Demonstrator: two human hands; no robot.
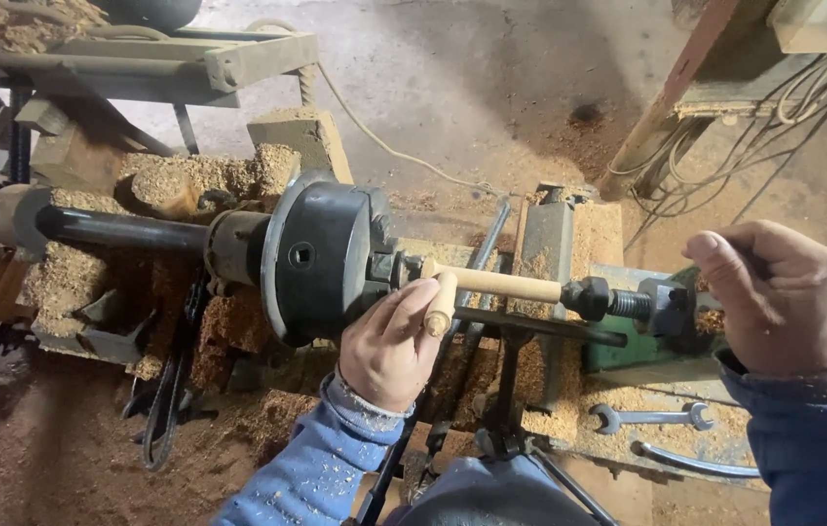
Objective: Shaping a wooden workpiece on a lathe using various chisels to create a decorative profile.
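A pale wooden dowel (pixel 503 283) sits between the dark round lathe chuck (pixel 321 255) and the black tailstock centre (pixel 589 297). My left hand (pixel 389 343) is just below the chuck end and holds a second short pale wooden dowel (pixel 442 303), which stands nearly upright against the mounted one. My right hand (pixel 784 297) is closed around the tailstock's end at the right, over the green tailstock body (pixel 628 346); what it grips is hidden under the fingers. Both sleeves are blue and flecked with shavings.
Sawdust heaps (pixel 204 175) cover the lathe bed and floor. A double-ended spanner (pixel 652 417) and a curved metal bar (pixel 691 463) lie on the bed at the lower right. A tool rest (pixel 540 326) runs under the dowel. Loose cables (pixel 725 156) hang at the upper right.
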